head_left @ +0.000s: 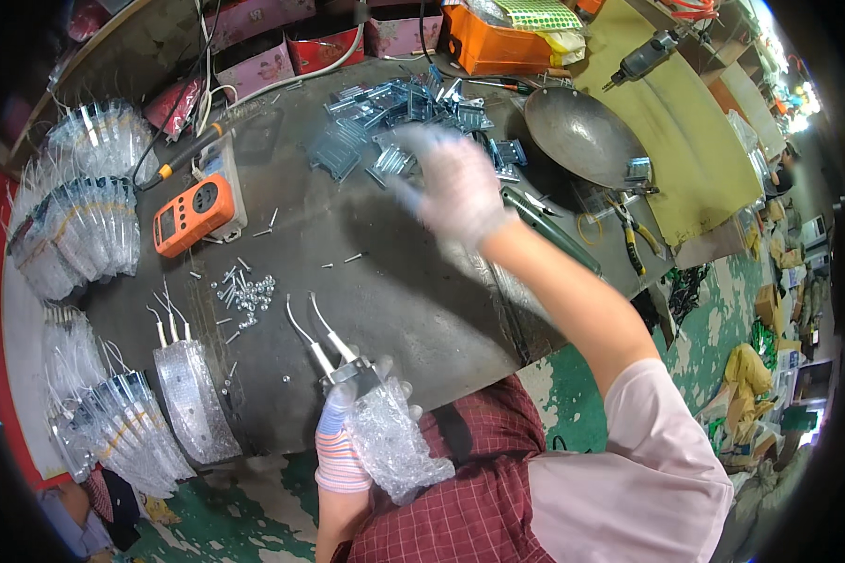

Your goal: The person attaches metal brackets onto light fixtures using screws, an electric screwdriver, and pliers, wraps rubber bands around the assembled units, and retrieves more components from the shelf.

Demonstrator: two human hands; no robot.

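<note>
Head view is showing us a dark work surface [432,328]. Toward its far side, a heap of shiny metal brackets [394,98] is lying loose, and we are probably choosing one to pair with the bubble-wrapped part [392,441]. Behind the heap, an orange bin [498,52] is holding what is looking like clear plastic packing, with a green-dotted sheet [540,13] lying over it. To the right, a round metal pan [573,131] is carrying a lone bracket [637,170] at its near rim. Our right hand [460,183], gloved and blurring, is hovering by the heap; we cannot tell whether its grip is spread or pinching anything. Our left hand [336,427], in a striped glove, is pinching the bubble-wrapped part at the surface's near edge, its white-sleeved leads [343,349] pointing away from us. Small screws and nuts [249,293] are lying scattered further left. Our next move is likely calling for freeing a single bracket from its tangled neighbours and bringing it to the left hand.
</note>
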